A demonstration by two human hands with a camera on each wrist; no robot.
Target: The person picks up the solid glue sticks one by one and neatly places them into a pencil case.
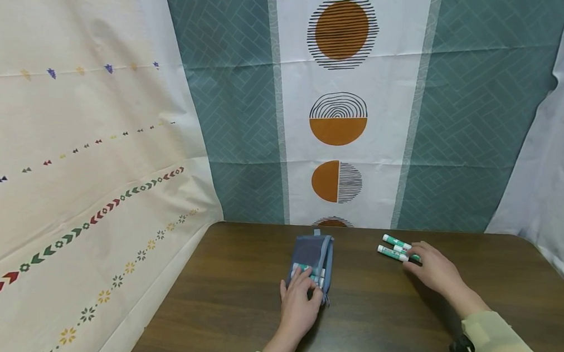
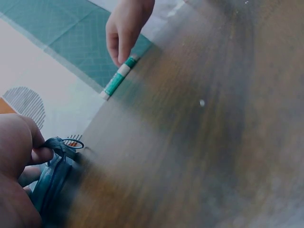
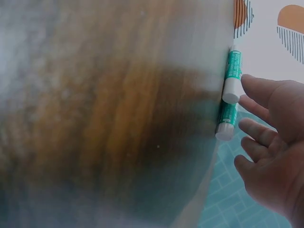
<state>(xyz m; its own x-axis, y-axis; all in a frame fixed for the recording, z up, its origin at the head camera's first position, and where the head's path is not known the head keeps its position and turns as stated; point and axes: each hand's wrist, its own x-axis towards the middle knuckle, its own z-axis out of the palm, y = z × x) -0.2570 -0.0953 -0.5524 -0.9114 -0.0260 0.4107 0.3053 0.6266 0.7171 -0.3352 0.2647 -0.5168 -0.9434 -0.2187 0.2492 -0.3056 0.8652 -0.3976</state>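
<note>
A blue zip pouch lies on the table in front of me, with several green-and-white markers showing in it. My left hand rests over the pouch's near end. In the left wrist view, its thumb and a finger pinch the pouch's end beside a small cord loop. To the right, three green-and-white markers lie close together near the table's far edge. My right hand is right at their near ends, fingers loosely bent. The right wrist view has its thumb tip beside one marker's white end.
The dark wooden table ends just behind the pouch and markers. A patterned cloth hangs behind that edge, and a cream cloth hangs along the left side. A dark band is on my right wrist.
</note>
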